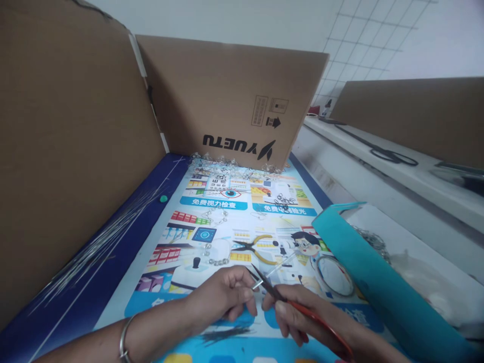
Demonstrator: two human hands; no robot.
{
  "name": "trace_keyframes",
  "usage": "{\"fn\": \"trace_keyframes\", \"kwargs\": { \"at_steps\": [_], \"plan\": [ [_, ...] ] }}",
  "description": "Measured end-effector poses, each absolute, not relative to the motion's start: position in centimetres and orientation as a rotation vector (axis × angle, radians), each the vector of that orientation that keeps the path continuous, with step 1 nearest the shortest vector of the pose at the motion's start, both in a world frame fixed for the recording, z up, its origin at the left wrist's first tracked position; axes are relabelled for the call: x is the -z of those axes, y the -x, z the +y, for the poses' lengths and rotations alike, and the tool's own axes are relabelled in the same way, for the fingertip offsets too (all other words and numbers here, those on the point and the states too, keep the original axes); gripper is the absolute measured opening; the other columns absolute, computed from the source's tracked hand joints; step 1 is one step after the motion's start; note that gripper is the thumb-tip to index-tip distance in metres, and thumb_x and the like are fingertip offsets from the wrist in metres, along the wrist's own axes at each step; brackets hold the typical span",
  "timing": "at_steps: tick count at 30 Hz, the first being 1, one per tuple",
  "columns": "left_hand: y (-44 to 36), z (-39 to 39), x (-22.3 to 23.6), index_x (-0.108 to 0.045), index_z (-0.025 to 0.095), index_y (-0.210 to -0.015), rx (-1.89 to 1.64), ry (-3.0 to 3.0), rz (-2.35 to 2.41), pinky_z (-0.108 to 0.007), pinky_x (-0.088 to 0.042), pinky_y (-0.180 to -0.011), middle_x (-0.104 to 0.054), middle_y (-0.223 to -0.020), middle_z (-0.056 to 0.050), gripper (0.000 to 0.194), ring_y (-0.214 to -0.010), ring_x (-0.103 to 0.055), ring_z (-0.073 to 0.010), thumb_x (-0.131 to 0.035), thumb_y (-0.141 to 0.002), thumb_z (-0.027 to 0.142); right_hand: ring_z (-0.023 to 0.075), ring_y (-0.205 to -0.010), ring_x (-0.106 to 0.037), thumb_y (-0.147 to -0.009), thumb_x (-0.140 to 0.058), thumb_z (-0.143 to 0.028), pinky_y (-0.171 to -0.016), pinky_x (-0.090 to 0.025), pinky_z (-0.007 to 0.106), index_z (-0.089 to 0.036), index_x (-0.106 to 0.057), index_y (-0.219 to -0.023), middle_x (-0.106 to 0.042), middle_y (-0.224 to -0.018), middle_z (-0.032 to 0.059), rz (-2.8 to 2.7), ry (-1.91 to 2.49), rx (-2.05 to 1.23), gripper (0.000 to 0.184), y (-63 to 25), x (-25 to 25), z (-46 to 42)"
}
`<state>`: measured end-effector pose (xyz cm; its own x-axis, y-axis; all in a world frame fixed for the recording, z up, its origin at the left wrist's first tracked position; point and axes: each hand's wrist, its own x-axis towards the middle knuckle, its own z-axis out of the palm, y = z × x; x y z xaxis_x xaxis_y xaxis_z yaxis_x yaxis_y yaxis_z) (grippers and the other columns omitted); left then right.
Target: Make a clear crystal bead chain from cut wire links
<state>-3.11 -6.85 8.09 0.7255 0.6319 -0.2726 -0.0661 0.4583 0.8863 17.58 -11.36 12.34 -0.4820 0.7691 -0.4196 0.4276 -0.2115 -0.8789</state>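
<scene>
My left hand (225, 295), with a bangle on its wrist, pinches the end of a thin clear strip (258, 285). From there a fine pale line seems to run up to the right, past the blades. In my right hand (297, 310) is a pair of scissors (321, 325) with red handles. Their dark blades are parted and meet the strip close to my left fingertips. Just beyond lie yellow-handled pliers (264, 251) and a loop of clear beads (217, 261). A bundle of short dark wires (227, 333) rests below my left hand.
Cardboard panels (234, 91) stand at the back and left. Long thin wires (109, 227) lie along the left edge near a green bit (163, 198). Bead strands (234, 171) line the back. A teal box (363, 272) stands right, by a round clear coil (336, 275).
</scene>
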Motion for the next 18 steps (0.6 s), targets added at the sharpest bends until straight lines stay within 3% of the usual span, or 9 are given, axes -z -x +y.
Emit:
{"fn": "trace_keyframes", "kwargs": {
  "at_steps": [3, 8, 13, 18],
  "plan": [
    [3.1, -6.8, -8.2, -0.051, 0.014, -0.079, -0.467, -1.001, 0.680, -0.016, -0.017, -0.035, -0.067, -0.069, -0.004, 0.028, -0.035, -0.036, -0.0022, -0.065, -0.073, 0.038, 0.0085, -0.049, -0.043, -0.078, -0.039, -0.066, -0.047, -0.037, 0.021, -0.013, -0.057, -0.097, -0.051, -0.066, 0.0009, -1.789, 1.490, -1.696, 0.059, -17.4, -12.1, -11.4],
    [2.8, -7.0, -8.1, -0.052, 0.013, -0.076, -0.493, -0.991, 0.692, -0.016, -0.020, -0.036, -0.068, -0.069, -0.005, 0.028, -0.035, -0.038, -0.0024, -0.065, -0.073, 0.038, 0.0091, -0.053, -0.045, -0.081, -0.043, -0.056, -0.049, -0.039, 0.020, -0.016, -0.057, -0.099, -0.052, -0.070, 0.0005, -1.816, 1.547, -1.595, 0.046, -17.2, -11.1, -11.7],
    [2.8, -7.1, -8.0, -0.051, 0.013, -0.075, -0.521, -0.991, 0.691, -0.016, -0.019, -0.036, -0.067, -0.066, -0.004, 0.030, -0.034, -0.035, -0.0022, -0.065, -0.072, 0.039, 0.0077, -0.046, -0.042, -0.081, -0.037, -0.061, -0.045, -0.036, 0.020, -0.015, -0.056, -0.100, -0.052, -0.065, -0.0003, -1.799, 1.556, -1.633, 0.053, -17.1, -11.1, -11.6],
    [2.7, -7.5, -7.8, -0.050, 0.013, -0.075, -0.555, -0.946, 0.681, -0.016, -0.016, -0.035, -0.065, -0.063, -0.002, 0.024, -0.034, -0.032, -0.0012, -0.062, -0.075, 0.034, 0.0059, -0.042, -0.040, -0.085, -0.037, -0.052, -0.040, -0.033, 0.016, -0.016, -0.054, -0.086, -0.050, -0.061, -0.0020, -1.802, 1.588, -1.609, 0.040, -16.8, -11.1, -11.6]
  ]
}}
